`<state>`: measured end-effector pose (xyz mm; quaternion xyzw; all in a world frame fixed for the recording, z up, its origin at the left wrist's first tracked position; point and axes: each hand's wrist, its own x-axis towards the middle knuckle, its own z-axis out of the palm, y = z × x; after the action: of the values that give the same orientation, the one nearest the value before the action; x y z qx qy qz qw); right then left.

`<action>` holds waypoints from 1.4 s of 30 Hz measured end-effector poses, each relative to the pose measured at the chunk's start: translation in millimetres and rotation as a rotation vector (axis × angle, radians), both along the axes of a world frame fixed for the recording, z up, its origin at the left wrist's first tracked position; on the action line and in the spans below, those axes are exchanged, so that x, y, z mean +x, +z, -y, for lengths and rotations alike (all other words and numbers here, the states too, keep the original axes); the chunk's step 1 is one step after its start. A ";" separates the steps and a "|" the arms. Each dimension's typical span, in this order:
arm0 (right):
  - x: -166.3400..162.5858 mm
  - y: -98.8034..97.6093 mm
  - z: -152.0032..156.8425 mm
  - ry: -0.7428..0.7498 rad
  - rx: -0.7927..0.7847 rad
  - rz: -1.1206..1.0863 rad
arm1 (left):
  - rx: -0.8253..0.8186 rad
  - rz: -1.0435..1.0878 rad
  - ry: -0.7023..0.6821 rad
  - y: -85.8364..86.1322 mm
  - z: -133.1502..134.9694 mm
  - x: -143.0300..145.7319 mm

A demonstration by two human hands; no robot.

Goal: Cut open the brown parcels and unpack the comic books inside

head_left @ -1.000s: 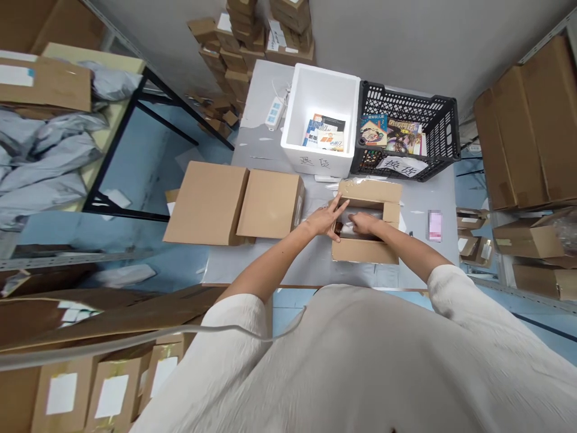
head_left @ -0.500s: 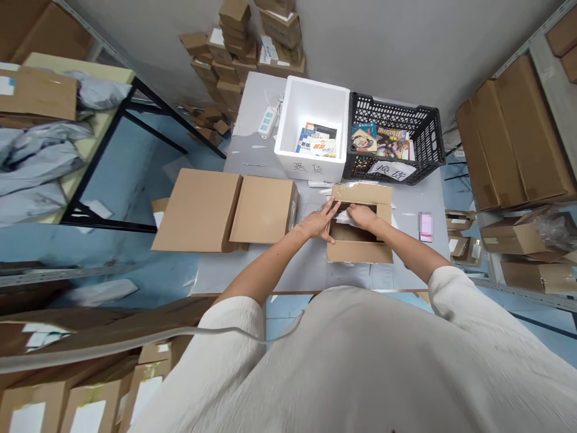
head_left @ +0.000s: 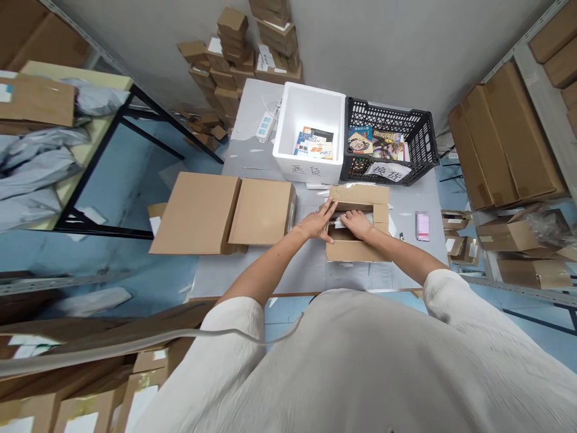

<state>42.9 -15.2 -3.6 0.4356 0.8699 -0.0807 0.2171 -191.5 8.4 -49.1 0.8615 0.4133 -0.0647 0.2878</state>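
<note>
An open cardboard box (head_left: 356, 251) stands on the grey table, its flaps folded outward. My left hand (head_left: 317, 226) lies on the box's left edge with thumb and fingers spread. Inside the box is my right hand (head_left: 357, 225), its fingers bent around a crumpled white plastic wrapping (head_left: 343, 221). The fingertips are partly hidden, and so is most of the wrapping.
Two closed cardboard boxes (head_left: 196, 210) sit to the left. Behind the open box stand a white foam bin (head_left: 311, 171) and a black crate (head_left: 417, 171), both with books inside. A pink phone-like item (head_left: 422, 227) lies at the right; a power strip (head_left: 265, 126) lies farther back.
My right hand has turned flatter and shifted slightly inside the box, over the wrapping. My left hand keeps its place on the box edge. The whole view has shifted slightly.
</note>
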 end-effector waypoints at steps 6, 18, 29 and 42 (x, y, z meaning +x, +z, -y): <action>10.1 22.1 13.7 0.145 0.075 -0.041 | -0.002 0.030 0.012 -3.9 -0.3 -2.0; 75.7 91.5 37.9 0.215 0.420 -0.286 | 0.031 0.032 0.047 -8.9 -3.1 -7.6; 174.9 114.6 60.0 -0.160 0.800 -0.410 | 0.018 -0.130 0.047 6.4 -5.3 -8.8; 194.7 2.6 91.7 -0.500 0.198 -0.207 | -0.018 -0.355 0.100 38.7 1.2 7.4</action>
<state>237.7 -106.8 -1.0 0.6452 0.7565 -0.0904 0.0570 -184.2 7.1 -10.3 0.8121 0.4996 -0.2053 0.2209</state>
